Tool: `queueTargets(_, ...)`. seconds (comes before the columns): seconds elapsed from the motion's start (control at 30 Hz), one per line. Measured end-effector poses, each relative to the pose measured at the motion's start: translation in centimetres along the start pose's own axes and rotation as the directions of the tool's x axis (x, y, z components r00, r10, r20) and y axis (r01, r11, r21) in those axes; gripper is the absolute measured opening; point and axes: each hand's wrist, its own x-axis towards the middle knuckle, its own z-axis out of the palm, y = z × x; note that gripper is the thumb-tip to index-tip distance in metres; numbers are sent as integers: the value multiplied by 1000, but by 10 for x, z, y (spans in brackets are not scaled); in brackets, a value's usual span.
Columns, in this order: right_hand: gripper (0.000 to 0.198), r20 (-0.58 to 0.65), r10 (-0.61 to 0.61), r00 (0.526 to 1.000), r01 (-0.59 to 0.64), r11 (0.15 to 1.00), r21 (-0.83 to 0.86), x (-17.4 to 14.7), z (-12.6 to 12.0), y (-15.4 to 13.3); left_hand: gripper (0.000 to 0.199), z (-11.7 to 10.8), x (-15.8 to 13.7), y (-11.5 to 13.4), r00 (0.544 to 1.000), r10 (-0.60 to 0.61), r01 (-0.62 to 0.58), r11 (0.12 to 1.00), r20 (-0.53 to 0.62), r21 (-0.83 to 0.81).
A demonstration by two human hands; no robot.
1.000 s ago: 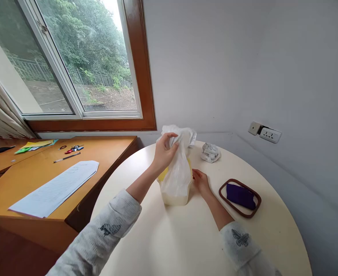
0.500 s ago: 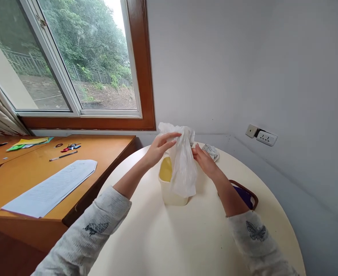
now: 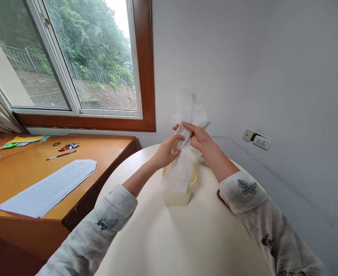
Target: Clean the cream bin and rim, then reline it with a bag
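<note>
A thin white plastic bag is bunched at its middle between my two hands. My left hand closes on it from the left, just below my right hand, whose fingers wrap the gathered part. The bag's upper end flares out above my fingers and is blurred, while its lower part hangs down. Behind and below the hanging part stands a pale, translucent plastic container with a yellow inside, partly hidden by the bag.
The container stands on a round cream table. A brown-rimmed object lies mostly hidden under my right sleeve, and a crumpled whitish item sits behind my right wrist. On the wooden desk at left are papers, a pen and keys.
My hands have come together and closed round the bag's middle, the right one moving left and up. The bag's upper end has risen and spread above the hands.
</note>
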Motion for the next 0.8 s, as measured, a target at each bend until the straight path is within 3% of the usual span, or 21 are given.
queueTargets(0.13,20,-148,-88,985,98,993,59,10,4,-14,43,3,-4,-8,997,26,-19,996,-70,87)
queueTargets(0.33,17,-248,-176,953,193,980,45,12,11,-30,57,18,-11,-32,978,-122,123,992,-170,-7)
queueTargets(0.43,17,-251,-180,951,182,983,-16,9,12,-32,52,19,-13,-37,980,-191,196,977,-64,86)
queueTargets(0.57,19,-222,-92,971,77,994,-78,2,7,-20,18,12,-18,-34,956,-266,240,953,126,186)
queueTargets(0.7,20,-204,-23,979,-3,992,-128,-8,-2,2,13,-1,-21,-30,945,-287,263,951,154,162)
queueTargets(0.8,20,-189,10,982,-52,974,-219,-20,-4,19,20,-12,-19,-28,945,-310,298,947,102,116)
